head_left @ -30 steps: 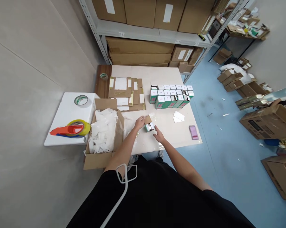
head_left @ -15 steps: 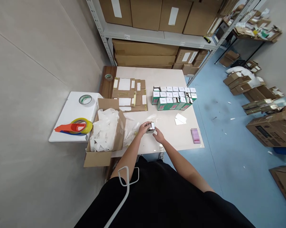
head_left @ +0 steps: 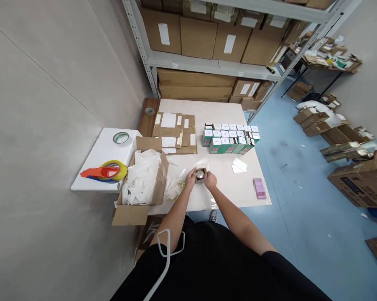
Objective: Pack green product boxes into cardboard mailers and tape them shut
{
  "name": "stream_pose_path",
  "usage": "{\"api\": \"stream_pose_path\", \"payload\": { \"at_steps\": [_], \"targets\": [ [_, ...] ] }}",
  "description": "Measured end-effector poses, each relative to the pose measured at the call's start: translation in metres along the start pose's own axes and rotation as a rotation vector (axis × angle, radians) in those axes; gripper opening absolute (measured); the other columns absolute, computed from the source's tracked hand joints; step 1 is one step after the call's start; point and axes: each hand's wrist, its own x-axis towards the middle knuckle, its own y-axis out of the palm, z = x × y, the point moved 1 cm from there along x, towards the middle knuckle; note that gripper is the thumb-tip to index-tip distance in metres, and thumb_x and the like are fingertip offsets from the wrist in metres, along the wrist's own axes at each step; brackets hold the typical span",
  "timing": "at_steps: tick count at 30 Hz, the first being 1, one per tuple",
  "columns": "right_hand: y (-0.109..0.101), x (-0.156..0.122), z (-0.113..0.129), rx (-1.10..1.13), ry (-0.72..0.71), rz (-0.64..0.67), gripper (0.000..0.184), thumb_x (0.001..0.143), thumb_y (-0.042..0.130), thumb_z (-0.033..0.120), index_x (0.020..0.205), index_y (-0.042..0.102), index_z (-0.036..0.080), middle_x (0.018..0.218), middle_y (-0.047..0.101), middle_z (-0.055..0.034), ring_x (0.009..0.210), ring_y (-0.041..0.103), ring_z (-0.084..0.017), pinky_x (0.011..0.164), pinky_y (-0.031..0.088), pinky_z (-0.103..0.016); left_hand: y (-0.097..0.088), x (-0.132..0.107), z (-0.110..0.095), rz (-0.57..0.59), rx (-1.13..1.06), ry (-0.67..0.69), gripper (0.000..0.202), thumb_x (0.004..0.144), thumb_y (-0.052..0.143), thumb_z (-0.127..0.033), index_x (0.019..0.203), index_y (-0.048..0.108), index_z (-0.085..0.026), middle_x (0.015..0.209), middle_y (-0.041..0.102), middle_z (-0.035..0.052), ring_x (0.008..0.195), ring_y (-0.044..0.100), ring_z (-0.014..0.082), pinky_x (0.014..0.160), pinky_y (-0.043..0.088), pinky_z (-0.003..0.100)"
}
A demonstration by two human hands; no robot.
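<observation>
Between my two hands is a small open cardboard box with a shiny, round, silver-coloured thing inside it. My left hand grips the box's left side, and my right hand grips its right side. Clear plastic wrapping lies on the table just left of my left hand. Beyond my right hand stand rows of small green-and-white boxes, some with raised or open flaps. White cards rest on the table to the right of my hands.
At the left, a carton holds white crumpled packing material. A tape dispenser and a tape roll lie on a white surface. Flattened cardboard covers the table's back left. Behind stands a shelf of cartons.
My right hand has come onto the box's right side, so both hands now hold it. The box has turned, and its open top shows the round silver thing. The view has tilted upward.
</observation>
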Motion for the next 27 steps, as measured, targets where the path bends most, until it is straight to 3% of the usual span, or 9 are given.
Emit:
{"api": "stream_pose_path", "payload": {
  "at_steps": [2, 4, 8, 12, 15, 18, 23, 27],
  "targets": [
    [-0.005, -0.001, -0.007, 0.05, 0.013, 0.002, 0.023, 0.101, 0.047, 0.028, 0.095, 0.069, 0.023, 0.093, 0.076, -0.0079, 0.092, 0.072, -0.024, 0.081, 0.051, -0.031, -0.001, -0.003, 0.0, 0.024, 0.014, 0.029, 0.052, 0.099, 0.045, -0.025, 0.148, 0.06, -0.017, 0.147, 0.065, 0.0112, 0.138, 0.06, 0.0229, 0.117, 0.046, 0.04],
    [-0.01, -0.004, -0.017, 0.123, 0.061, -0.018, 0.023, 0.099, 0.048, 0.026, 0.107, 0.068, 0.023, 0.091, 0.077, -0.005, 0.092, 0.072, -0.024, 0.08, 0.051, -0.03, -0.003, -0.009, -0.001, 0.071, 0.039, 0.065, 0.051, 0.098, 0.049, -0.027, 0.145, 0.063, -0.017, 0.144, 0.067, 0.0114, 0.138, 0.06, 0.0254, 0.117, 0.047, 0.043],
    [-0.014, -0.011, -0.03, 0.21, 0.108, -0.071, 0.036, 0.096, 0.047, 0.023, 0.13, 0.058, 0.024, 0.087, 0.077, -0.0007, 0.084, 0.072, -0.022, 0.077, 0.052, -0.03, -0.002, -0.021, -0.004, 0.197, 0.103, 0.157, 0.066, 0.086, 0.069, -0.027, 0.151, 0.058, -0.022, 0.154, 0.059, 0.0115, 0.143, 0.054, 0.0284, 0.119, 0.044, 0.042],
    [-0.015, -0.016, -0.028, 0.15, 0.006, -0.081, 0.029, 0.098, 0.045, 0.025, 0.12, 0.062, 0.027, 0.089, 0.076, 0.0, 0.083, 0.07, -0.021, 0.078, 0.051, -0.029, -0.001, -0.028, -0.007, 0.235, 0.228, 0.219, 0.093, 0.071, 0.083, -0.016, 0.157, 0.047, -0.023, 0.162, 0.048, 0.0125, 0.149, 0.046, 0.03, 0.123, 0.04, 0.043],
    [-0.015, -0.016, -0.021, 0.094, -0.078, -0.05, 0.029, 0.1, 0.046, 0.032, 0.118, 0.068, 0.028, 0.106, 0.076, -0.0021, 0.094, 0.069, -0.021, 0.085, 0.052, -0.031, -0.001, -0.025, -0.007, 0.189, 0.276, 0.196, 0.091, 0.072, 0.081, -0.011, 0.155, 0.046, -0.021, 0.157, 0.052, 0.0129, 0.145, 0.05, 0.0284, 0.122, 0.04, 0.041],
    [-0.015, -0.012, -0.012, 0.019, -0.138, -0.048, 0.035, 0.093, 0.059, 0.031, 0.126, 0.069, 0.03, 0.125, 0.072, -0.0047, 0.106, 0.067, -0.023, 0.09, 0.052, -0.032, -0.003, -0.02, -0.006, 0.16, 0.286, 0.141, 0.095, 0.068, 0.086, -0.014, 0.154, 0.047, -0.02, 0.155, 0.055, 0.0137, 0.142, 0.054, 0.0294, 0.119, 0.043, 0.04],
    [-0.014, 0.003, 0.005, -0.177, -0.059, 0.033, 0.038, 0.075, 0.079, 0.031, 0.112, 0.075, 0.028, 0.123, 0.068, -0.0083, 0.103, 0.068, -0.028, 0.083, 0.054, -0.036, -0.005, -0.018, -0.005, 0.164, 0.228, 0.071, 0.094, 0.067, 0.088, -0.017, 0.152, 0.049, -0.027, 0.148, 0.063, 0.0078, 0.131, 0.062, 0.0264, 0.11, 0.05, 0.039],
    [-0.012, 0.009, 0.02, -0.253, -0.035, 0.117, 0.042, 0.064, 0.086, 0.031, 0.104, 0.074, 0.023, 0.14, 0.06, -0.0151, 0.116, 0.064, -0.036, 0.085, 0.055, -0.041, -0.006, -0.019, -0.004, 0.167, 0.232, 0.081, 0.086, 0.065, 0.085, -0.012, 0.146, 0.056, -0.027, 0.146, 0.065, 0.0074, 0.131, 0.063, 0.0264, 0.11, 0.05, 0.039]
  ]
}}
